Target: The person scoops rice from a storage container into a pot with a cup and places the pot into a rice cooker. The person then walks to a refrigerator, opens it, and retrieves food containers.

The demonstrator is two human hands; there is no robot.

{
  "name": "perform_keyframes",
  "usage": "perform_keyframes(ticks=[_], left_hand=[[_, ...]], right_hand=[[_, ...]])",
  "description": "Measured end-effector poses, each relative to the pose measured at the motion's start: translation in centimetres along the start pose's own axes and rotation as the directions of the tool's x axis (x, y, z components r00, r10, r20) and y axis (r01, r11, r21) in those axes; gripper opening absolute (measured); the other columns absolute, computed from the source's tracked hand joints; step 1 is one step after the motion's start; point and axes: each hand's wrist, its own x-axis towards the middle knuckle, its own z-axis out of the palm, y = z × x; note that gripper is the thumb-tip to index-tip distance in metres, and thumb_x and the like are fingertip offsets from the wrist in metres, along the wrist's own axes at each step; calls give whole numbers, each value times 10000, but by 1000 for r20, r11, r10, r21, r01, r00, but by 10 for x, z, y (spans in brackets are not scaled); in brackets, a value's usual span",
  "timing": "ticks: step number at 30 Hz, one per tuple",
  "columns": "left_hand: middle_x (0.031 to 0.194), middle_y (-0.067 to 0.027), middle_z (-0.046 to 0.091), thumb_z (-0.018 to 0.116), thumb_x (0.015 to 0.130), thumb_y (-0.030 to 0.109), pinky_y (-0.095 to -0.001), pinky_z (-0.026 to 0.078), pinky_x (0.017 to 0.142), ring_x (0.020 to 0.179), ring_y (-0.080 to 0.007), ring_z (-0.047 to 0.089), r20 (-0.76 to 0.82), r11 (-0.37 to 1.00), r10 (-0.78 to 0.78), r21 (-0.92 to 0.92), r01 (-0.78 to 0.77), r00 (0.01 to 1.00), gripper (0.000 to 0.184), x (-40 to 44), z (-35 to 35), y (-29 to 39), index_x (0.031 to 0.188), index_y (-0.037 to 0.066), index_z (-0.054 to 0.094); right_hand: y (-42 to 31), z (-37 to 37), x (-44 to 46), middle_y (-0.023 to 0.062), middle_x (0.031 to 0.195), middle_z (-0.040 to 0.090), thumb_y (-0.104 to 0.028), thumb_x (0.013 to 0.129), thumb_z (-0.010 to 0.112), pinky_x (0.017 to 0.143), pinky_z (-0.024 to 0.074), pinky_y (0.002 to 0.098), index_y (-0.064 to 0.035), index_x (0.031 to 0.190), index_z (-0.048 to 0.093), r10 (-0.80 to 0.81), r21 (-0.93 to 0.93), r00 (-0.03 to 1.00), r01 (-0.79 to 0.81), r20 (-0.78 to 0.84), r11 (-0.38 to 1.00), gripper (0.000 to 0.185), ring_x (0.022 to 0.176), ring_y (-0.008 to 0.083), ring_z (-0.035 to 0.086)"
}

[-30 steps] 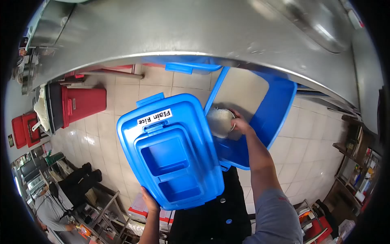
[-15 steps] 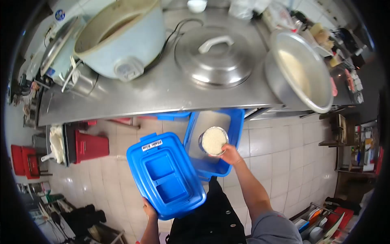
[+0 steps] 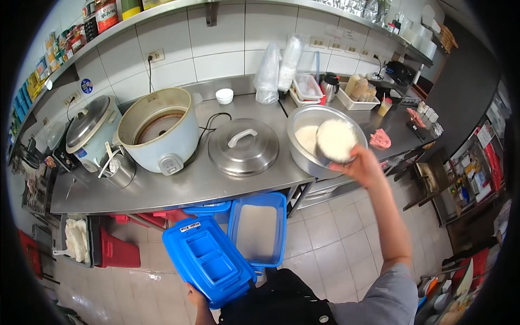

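My right hand (image 3: 364,167) grips a round measuring cup full of white rice (image 3: 337,140). The cup is over the large silver pot (image 3: 303,115), which has rice inside it. My left hand (image 3: 196,296) is closed on the lower left edge of a blue plastic lid (image 3: 216,265) labelled "Plain Rice", tilted in front of my body. Beside the lid, an uncovered blue bin (image 3: 283,227) on the floor holds more rice. A round metal lid (image 3: 244,154) with a pale handle lies on the steel counter left of the pot.
On the steel counter (image 3: 151,192) stand an uncovered rice cooker (image 3: 184,127), a covered cooker (image 3: 89,138), a metal container with utensils (image 3: 119,172) and white bowls (image 3: 224,96). A red bin (image 3: 119,246) is below at left. A shelf (image 3: 162,10) runs above.
My right hand has lifted the rice-filled cup from the blue bin up to the silver pot. The view has tilted up. My left hand still holds the blue lid.
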Motion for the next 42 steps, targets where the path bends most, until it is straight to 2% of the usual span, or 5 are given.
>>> perform_keyframes(ticks=[6, 14, 27, 33, 42], left_hand=[[774, -240, 673, 373, 871, 691, -465, 493, 712, 739, -344, 662, 3, 996, 69, 60, -69, 998, 863, -10, 0, 5, 849, -116, 680], [768, -234, 674, 375, 868, 691, -456, 494, 708, 744, -354, 660, -41, 994, 89, 68, -86, 995, 849, -31, -7, 15, 844, -100, 682], [760, -246, 669, 391, 881, 666, -455, 491, 686, 735, -355, 663, -70, 995, 14, 104, -6, 997, 814, -28, -12, -6, 857, -94, 682], [689, -198, 657, 390, 921, 609, -401, 477, 624, 640, -258, 630, -62, 998, 32, 61, -28, 998, 768, -34, -16, -16, 801, -94, 673], [978, -168, 641, 371, 964, 541, -354, 481, 820, 883, -230, 607, 74, 962, -126, -233, 140, 989, 692, -21, -1, -73, 1087, -103, 591]], right_hand=[[-51, -34, 70, 208, 1297, 391, -21, 701, 604, 955, 441, 475, -216, 1403, 368, -752, -960, 658, 201, -14, 194, 766, 1159, 366, 464], [2, -83, 133, 195, 1363, 341, 56, 628, 690, 1019, 374, 491, -340, 1389, 380, -607, -722, 590, -57, 532, -689, 912, 1305, 403, 305], [43, 27, 66, 148, 1388, 408, -46, 675, 647, 851, 437, 300, -139, 1440, 323, -538, -744, 764, 579, 355, 332, 836, 1063, 182, 487], [304, 31, 55, 96, 1408, 412, -121, 704, 666, 955, 405, 346, -116, 1450, 283, 342, -551, 920, -189, 189, 813, 839, 1235, 222, 447], [674, -93, 178, 215, 1386, 268, -90, 682, 700, 1013, 375, 500, -329, 1361, 379, 225, -977, 966, -87, -130, -193, 788, 1268, 445, 298]])
